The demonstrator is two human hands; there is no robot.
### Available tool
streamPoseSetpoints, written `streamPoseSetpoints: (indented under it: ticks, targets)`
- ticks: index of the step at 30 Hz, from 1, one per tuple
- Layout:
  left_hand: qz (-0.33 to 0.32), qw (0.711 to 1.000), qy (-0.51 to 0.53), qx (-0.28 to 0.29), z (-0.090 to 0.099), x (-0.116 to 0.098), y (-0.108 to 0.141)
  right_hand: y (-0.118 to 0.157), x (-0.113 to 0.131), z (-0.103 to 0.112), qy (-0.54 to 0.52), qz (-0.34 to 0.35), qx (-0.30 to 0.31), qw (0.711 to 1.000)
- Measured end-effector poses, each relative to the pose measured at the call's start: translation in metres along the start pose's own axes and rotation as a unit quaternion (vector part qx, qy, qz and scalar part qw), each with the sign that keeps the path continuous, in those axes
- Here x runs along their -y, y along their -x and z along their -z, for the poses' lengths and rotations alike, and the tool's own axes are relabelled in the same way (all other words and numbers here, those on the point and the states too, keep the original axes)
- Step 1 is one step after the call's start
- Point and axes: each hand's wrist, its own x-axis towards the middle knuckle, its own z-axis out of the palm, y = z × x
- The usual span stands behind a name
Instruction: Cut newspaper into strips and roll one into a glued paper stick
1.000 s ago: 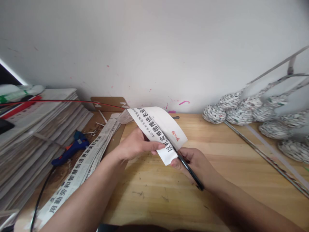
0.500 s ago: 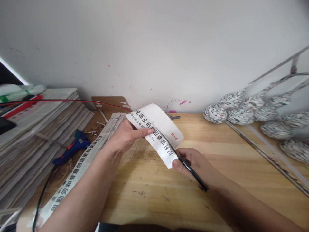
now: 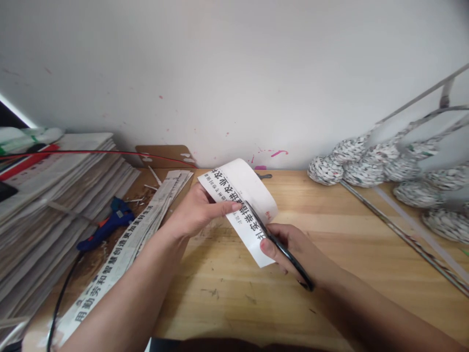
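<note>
A white paper strip (image 3: 223, 182) with black printed characters curves between my hands, above the wooden table. My left hand (image 3: 198, 208) pinches its left side, thumb on top and fingers underneath. My right hand (image 3: 293, 244) is closed round the handles of black scissors (image 3: 286, 252). The scissor blades point up and left, lying along the row of print, with paper on both sides of them. The lower corner of the paper hangs free beside my right thumb. The fingers in the scissor loops are partly hidden.
Left of my arm lie a long newspaper strip (image 3: 126, 239), a blue hot glue gun (image 3: 106, 227) and a tall newspaper stack (image 3: 73, 195). Several woven paper balls (image 3: 326, 170) and a thin rod (image 3: 399, 232) lie on the right of the table (image 3: 220, 298). A wall stands behind.
The scissors have moved further along the paper, up toward my left thumb. More of the paper's lower corner now hangs below the blades. The view has shifted slightly.
</note>
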Motion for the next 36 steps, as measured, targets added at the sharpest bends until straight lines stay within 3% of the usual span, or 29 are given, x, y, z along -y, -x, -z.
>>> streamPoseSetpoints:
  ticks: [14,23,30,36]
  targets:
    - [0.008,1.0,0.0,-0.018,0.0,0.0,0.0,-0.001,0.001,0.001,-0.004,0.016,-0.011,1.0]
    - [0.007,1.0,0.0,-0.017,0.002,0.0,0.0,0.001,0.006,0.0,-0.006,-0.013,-0.032,0.999]
    - [0.064,0.997,-0.021,0.031,-0.007,0.0,0.003,-0.001,0.003,-0.001,0.013,0.01,-0.03,0.999]
    - [0.07,0.997,-0.001,0.027,-0.013,0.001,0.002,-0.001,0.006,-0.001,0.006,0.002,-0.03,1.0]
